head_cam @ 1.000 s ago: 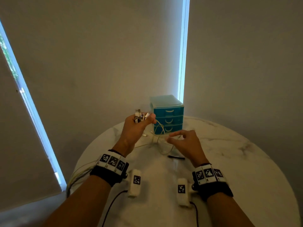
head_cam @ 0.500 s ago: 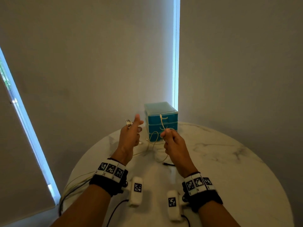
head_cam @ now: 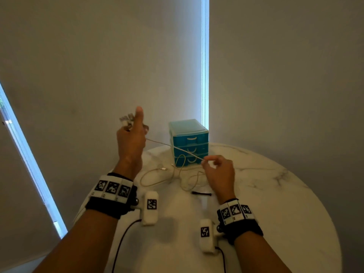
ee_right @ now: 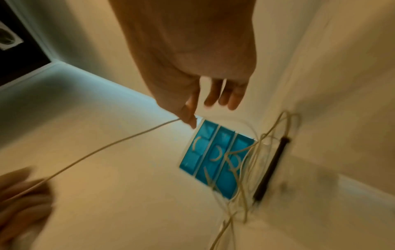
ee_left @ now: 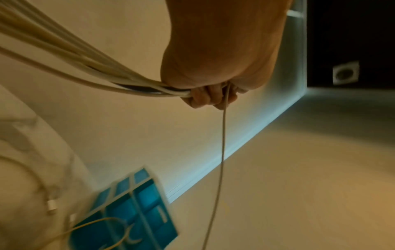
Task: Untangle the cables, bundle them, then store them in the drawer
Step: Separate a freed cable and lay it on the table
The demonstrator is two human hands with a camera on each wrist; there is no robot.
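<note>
The right hand [ee_right: 192, 55] pinches a taut white cable [ee_right: 102, 148] above the blue drawer unit [ee_right: 215, 160].

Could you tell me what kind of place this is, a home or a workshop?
Probably a room in a home or office, though I cannot be sure. A round white marble-patterned table stands by plain walls with tall narrow windows. On it sits a small teal plastic three-drawer organiser and loose cream charging cables.

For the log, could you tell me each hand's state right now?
Left hand: grips the cable bundle.
Right hand: pinches one cable.
</note>
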